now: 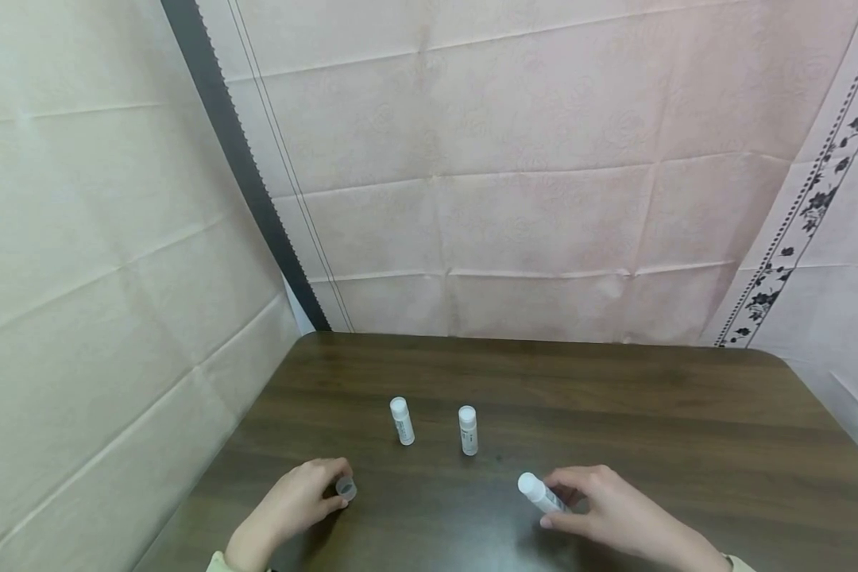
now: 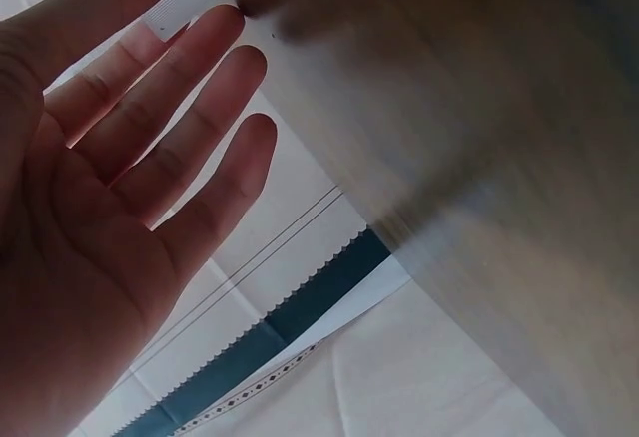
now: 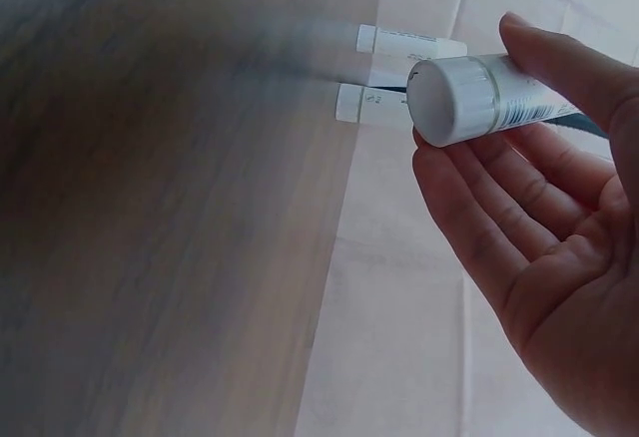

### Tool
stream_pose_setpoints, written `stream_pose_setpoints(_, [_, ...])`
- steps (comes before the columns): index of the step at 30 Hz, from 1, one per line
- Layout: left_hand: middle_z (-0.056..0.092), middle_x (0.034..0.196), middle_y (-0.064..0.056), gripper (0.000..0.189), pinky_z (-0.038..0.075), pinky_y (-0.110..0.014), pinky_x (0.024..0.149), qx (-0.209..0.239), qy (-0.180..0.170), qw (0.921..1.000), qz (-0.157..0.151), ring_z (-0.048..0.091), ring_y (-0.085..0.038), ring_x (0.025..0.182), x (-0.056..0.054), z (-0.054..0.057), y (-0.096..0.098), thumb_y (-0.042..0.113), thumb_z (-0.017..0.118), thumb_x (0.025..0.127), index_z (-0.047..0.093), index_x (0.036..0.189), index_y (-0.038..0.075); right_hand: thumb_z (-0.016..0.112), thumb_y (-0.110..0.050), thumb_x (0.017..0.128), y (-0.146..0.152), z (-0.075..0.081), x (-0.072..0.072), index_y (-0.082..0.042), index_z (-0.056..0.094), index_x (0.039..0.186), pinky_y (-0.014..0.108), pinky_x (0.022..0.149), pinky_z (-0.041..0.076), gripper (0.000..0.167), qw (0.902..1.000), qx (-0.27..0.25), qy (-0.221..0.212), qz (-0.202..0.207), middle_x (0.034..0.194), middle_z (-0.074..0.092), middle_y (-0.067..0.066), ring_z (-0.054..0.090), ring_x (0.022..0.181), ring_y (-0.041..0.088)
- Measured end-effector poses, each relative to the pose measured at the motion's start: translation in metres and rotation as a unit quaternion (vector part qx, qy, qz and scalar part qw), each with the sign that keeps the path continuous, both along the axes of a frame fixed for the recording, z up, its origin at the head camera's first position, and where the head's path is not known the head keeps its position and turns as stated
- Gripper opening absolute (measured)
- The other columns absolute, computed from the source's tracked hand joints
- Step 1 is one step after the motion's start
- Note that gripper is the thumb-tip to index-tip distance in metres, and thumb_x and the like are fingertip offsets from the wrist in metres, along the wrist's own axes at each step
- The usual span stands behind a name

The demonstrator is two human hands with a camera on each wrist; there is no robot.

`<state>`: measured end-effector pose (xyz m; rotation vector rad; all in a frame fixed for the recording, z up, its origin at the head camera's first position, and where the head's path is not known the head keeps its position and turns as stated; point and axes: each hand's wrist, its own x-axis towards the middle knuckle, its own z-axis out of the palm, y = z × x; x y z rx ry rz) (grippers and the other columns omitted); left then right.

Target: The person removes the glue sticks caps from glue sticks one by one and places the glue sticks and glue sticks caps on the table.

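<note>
In the head view my left hand (image 1: 298, 499), at the lower left, pinches a small translucent round plastic piece (image 1: 346, 488) that looks like a cap. The left wrist view shows the ridged side of this piece (image 2: 190, 0) between thumb and fingertips, partly cut off by the frame. My right hand (image 1: 604, 508) holds a white labelled tube (image 1: 539, 492), like a glue stick, tilted to the left. A barcode shows on this tube (image 3: 499, 96) in the right wrist view, with the thumb above and fingers beneath. Two similar tubes, one left (image 1: 402, 421) and one right (image 1: 468, 430), stand upright between and beyond my hands.
The dark brown wooden table (image 1: 615, 397) has rounded far corners. A pale creased cloth (image 1: 529, 222) hangs behind it, with a dark stripe and a floral border. More pale cloth (image 1: 100, 318) covers the left side.
</note>
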<state>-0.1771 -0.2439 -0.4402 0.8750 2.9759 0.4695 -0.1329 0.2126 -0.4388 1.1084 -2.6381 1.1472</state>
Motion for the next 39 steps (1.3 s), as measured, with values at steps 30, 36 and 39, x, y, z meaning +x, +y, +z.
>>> stream_pose_setpoints(30, [0.062,0.095,0.013,0.029,0.053,-0.035,0.072,0.014,-0.005,0.9998,-0.015,0.062,-0.01,0.087,0.0,0.0,-0.001,0.012,0.085,0.08,0.064,0.099,0.017,0.085,-0.01,0.081,0.064,0.009,0.012,-0.022,0.065,0.108,0.021,0.068,0.055,0.036,0.9883,-0.017,0.106,-0.109,0.091,0.07,-0.015,0.066,0.081,0.0])
stream_pose_setpoints(36, [0.059,0.093,0.014,0.028,0.051,-0.033,0.07,0.011,0.001,0.9998,-0.018,0.059,-0.006,0.084,-0.001,-0.003,-0.001,0.013,0.085,0.08,0.063,0.097,0.018,0.088,-0.005,0.073,0.089,0.017,0.021,-0.025,0.064,0.105,0.007,0.072,0.046,0.045,0.9726,-0.015,0.135,-0.189,0.086,0.07,-0.019,0.066,0.08,-0.002])
stream_pose_setpoints(39, [0.06,0.094,0.013,0.028,0.052,-0.033,0.072,0.015,-0.016,0.9997,-0.015,0.059,-0.006,0.085,0.0,-0.002,-0.002,0.013,0.084,0.081,0.063,0.098,0.018,0.089,-0.008,0.073,0.098,0.022,0.025,-0.027,0.065,0.104,0.006,0.072,0.043,0.044,0.9662,-0.002,0.118,-0.229,0.085,0.069,-0.024,0.066,0.081,-0.003])
